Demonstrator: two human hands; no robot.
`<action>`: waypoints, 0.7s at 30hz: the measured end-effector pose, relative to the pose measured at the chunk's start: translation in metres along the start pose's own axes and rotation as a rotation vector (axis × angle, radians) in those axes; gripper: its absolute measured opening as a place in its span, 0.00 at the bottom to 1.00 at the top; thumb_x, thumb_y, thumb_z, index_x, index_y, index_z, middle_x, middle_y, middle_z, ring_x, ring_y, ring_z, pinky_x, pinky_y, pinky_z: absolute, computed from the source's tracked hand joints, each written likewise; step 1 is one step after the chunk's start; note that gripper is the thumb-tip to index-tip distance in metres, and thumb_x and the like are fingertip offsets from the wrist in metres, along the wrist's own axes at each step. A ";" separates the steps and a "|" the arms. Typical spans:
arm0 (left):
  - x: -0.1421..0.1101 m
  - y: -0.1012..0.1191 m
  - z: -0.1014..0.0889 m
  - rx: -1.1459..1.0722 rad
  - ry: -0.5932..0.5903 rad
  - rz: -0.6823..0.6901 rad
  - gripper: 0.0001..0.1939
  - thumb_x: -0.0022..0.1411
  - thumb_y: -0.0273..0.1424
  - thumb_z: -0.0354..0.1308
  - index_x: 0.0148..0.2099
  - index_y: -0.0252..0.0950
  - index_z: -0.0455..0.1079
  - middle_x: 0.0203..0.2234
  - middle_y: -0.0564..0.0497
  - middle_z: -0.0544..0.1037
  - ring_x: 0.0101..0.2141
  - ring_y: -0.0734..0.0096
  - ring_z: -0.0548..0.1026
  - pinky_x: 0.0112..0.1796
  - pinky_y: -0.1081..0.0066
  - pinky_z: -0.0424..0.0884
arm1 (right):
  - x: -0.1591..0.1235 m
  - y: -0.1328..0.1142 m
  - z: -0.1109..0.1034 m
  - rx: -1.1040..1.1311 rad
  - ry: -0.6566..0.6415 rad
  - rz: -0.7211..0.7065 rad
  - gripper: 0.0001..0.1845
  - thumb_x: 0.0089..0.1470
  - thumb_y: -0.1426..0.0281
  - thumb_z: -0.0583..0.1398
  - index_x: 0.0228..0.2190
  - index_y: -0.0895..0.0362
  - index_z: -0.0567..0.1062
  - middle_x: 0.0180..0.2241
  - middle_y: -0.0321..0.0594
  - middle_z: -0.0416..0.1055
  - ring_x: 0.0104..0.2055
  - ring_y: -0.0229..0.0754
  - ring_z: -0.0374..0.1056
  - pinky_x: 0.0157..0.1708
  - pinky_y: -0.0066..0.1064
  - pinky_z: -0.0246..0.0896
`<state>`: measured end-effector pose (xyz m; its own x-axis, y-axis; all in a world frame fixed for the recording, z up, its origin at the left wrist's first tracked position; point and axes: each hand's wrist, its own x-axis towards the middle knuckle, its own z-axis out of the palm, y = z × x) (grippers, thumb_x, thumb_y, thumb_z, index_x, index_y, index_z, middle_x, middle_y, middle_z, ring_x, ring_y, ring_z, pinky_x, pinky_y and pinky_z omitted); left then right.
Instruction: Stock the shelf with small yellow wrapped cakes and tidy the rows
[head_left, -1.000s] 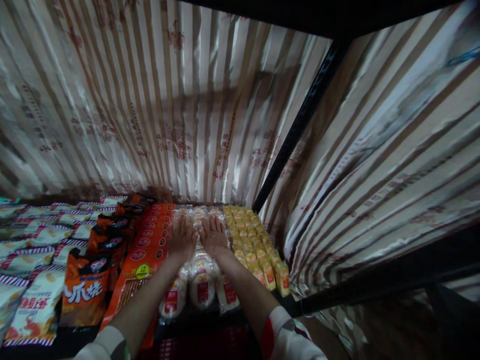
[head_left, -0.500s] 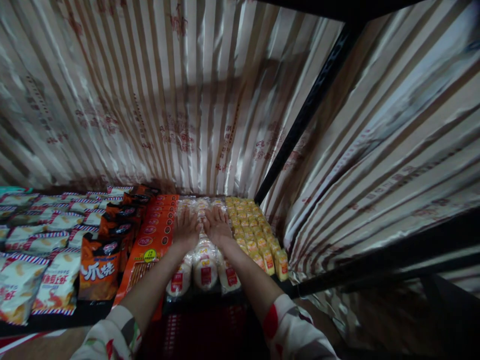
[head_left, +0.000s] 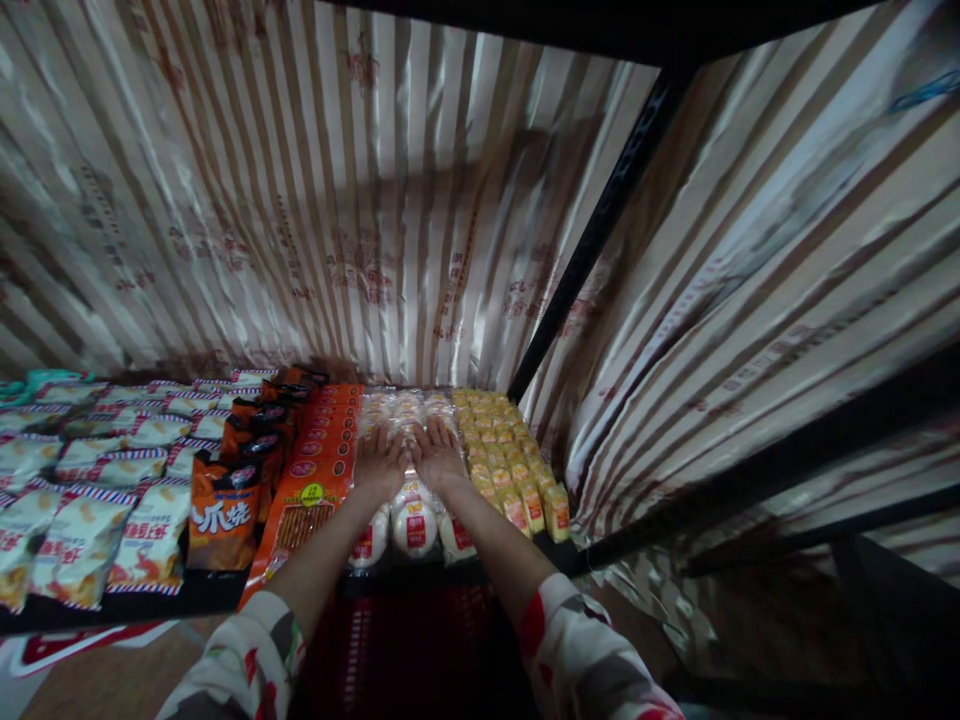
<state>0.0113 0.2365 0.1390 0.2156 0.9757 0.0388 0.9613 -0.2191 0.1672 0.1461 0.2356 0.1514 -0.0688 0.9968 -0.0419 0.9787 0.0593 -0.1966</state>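
Note:
Rows of round white pastries in clear wrappers [head_left: 415, 530], with red labels, lie on a dark shelf. My left hand [head_left: 379, 462] rests flat on the left and middle rows, fingers stretched toward the back. Beside it, my right hand [head_left: 436, 455] lies flat over the middle and right rows, fingers spread. The thumbs nearly meet. Both palms face down, and they cover part of the pastries. Just left of them are flat orange snack packets [head_left: 324, 440]; to the right stand small yellow wrapped cakes [head_left: 517, 470] in rows.
Orange and black snack bags [head_left: 223, 515] and white shrimp-snack bags [head_left: 150, 535] fill the shelf's left side. Striped plastic sheeting [head_left: 405, 250] hangs behind and to the right. A black metal post [head_left: 592, 250] rises at the corner. Beneath the shelf shows a dark red basket [head_left: 405, 650].
The view has shifted slightly, so the shelf's goods appear a little farther right and higher at the left. Both hands stay flat on the pastries, moved hardly at all.

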 end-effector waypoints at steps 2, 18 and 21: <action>-0.005 -0.001 -0.002 0.017 0.030 0.004 0.28 0.65 0.42 0.35 0.64 0.39 0.50 0.64 0.46 0.47 0.63 0.56 0.43 0.59 0.49 0.42 | -0.006 -0.002 0.000 0.005 0.040 0.010 0.30 0.61 0.56 0.37 0.61 0.51 0.50 0.65 0.41 0.36 0.67 0.46 0.28 0.61 0.41 0.26; -0.023 0.001 -0.007 0.092 0.023 0.015 0.28 0.65 0.42 0.36 0.65 0.38 0.49 0.63 0.42 0.49 0.63 0.53 0.46 0.58 0.50 0.45 | -0.033 -0.005 -0.001 0.019 0.119 -0.024 0.28 0.62 0.60 0.40 0.61 0.55 0.53 0.64 0.43 0.44 0.66 0.44 0.34 0.61 0.41 0.29; -0.037 0.007 -0.012 0.107 0.095 0.068 0.28 0.65 0.41 0.36 0.65 0.39 0.50 0.63 0.43 0.51 0.63 0.54 0.45 0.59 0.50 0.41 | -0.048 -0.007 -0.003 0.040 0.206 -0.063 0.27 0.62 0.61 0.40 0.60 0.56 0.54 0.64 0.42 0.44 0.66 0.43 0.34 0.61 0.39 0.30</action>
<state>0.0081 0.1989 0.1502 0.2688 0.9529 0.1404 0.9588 -0.2786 0.0548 0.1428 0.1871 0.1580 -0.0842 0.9816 0.1715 0.9649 0.1233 -0.2318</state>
